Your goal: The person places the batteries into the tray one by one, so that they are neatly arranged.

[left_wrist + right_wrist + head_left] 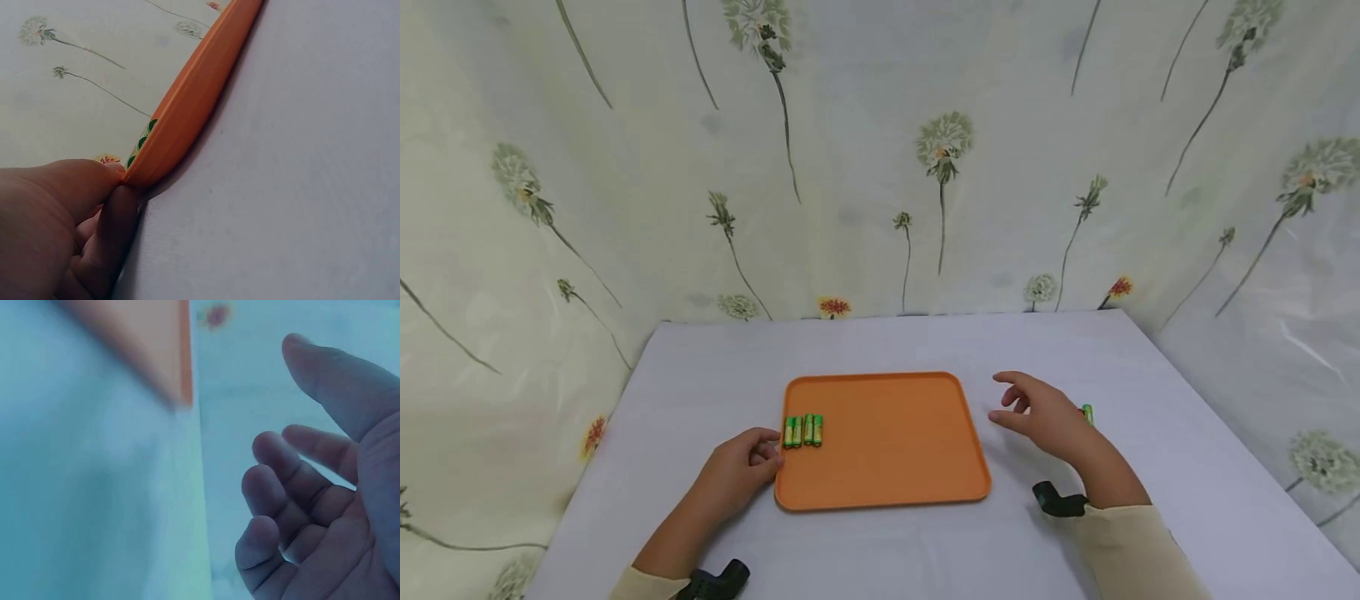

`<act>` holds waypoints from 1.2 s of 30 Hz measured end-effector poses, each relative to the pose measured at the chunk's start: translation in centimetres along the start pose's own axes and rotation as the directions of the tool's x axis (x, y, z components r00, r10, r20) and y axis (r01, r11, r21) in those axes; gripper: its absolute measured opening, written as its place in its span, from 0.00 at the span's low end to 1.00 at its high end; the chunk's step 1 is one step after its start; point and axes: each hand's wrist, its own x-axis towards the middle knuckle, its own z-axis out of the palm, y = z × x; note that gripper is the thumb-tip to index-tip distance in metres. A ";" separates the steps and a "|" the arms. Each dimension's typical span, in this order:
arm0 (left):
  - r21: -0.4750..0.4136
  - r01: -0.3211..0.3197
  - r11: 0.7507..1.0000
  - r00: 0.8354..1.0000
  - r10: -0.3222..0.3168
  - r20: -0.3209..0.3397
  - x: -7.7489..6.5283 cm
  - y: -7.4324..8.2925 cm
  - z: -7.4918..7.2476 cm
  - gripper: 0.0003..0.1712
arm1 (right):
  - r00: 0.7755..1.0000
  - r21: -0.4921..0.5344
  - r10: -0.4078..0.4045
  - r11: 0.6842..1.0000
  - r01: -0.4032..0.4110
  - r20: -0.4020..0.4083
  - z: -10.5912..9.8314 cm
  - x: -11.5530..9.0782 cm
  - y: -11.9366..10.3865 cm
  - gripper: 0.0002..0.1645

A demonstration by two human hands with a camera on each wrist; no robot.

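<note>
An orange tray (887, 442) lies in the middle of the table. Several green batteries (808, 430) stand in a row side by side along its left end; their round ends peek over the rim in the left wrist view. My left hand (741, 471) pinches the tray's left rim between thumb and finger, as the left wrist view shows up close. To the right of the tray, my right hand (1041, 417) hovers with fingers spread and loosely bent, holding nothing. Another green battery (1087, 413) shows past the right wrist, partly hidden by it.
A white cloth covers the table (910, 550). Behind it and at both sides hangs a pale curtain (850, 167) printed with dandelions. Each wrist wears a black camera, such as the right one (1060, 502).
</note>
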 end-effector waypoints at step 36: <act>-0.008 0.008 1.000 1.000 -0.008 0.018 0.0 0.0 0.0 0.21 | 0.977 -0.072 0.194 0.977 -0.200 -0.084 -2.3 -3.7 14.0 0.50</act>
